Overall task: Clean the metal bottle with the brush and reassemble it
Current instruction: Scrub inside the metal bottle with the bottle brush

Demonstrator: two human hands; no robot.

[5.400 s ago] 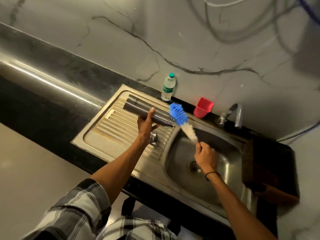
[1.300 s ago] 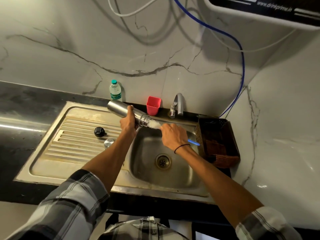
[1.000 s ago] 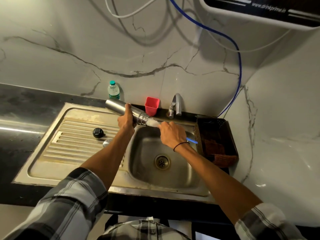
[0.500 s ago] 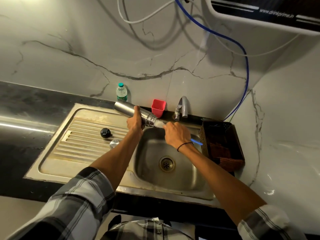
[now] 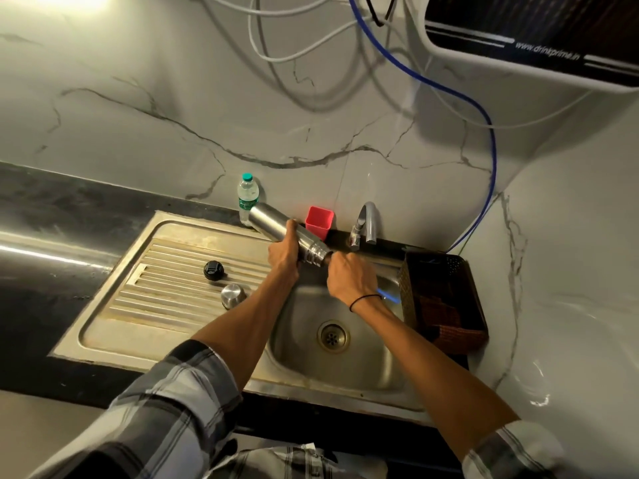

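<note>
**Brush pushed deep into the bottle, over the sink**

Left hand (image 5: 281, 255): fingers wrapped around the middle of the metal bottle (image 5: 276, 224), gripping it. The bottle lies tilted, closed base up toward the back wall, threaded mouth pointing down and to the right, above the left edge of the sink (image 5: 345, 375) basin.

Right hand (image 5: 349, 278): clenched around the brush (image 5: 387, 292) handle, knuckles right at the bottle's mouth. Only the blue end of the handle shows, blurred, sticking out behind the wrist. The bristle head is not visible; the shaft runs into the mouth of the bottle.

Draining board (image 5: 166, 295), left of the basin: a black cap (image 5: 213, 270) and a round metal lid (image 5: 232, 294) lie apart from each other, both well clear of the bottle.

Back edge of the counter: a small plastic water bottle (image 5: 247, 197) with a green cap stands just behind the metal bottle's base; a red cup (image 5: 318, 223) stands beside it, then the tap (image 5: 364, 224). A dark basket (image 5: 446, 299) sits just right of the basin.

Both forearms are bare, checked sleeves pushed back. A thin dark band circles the right wrist.
</note>
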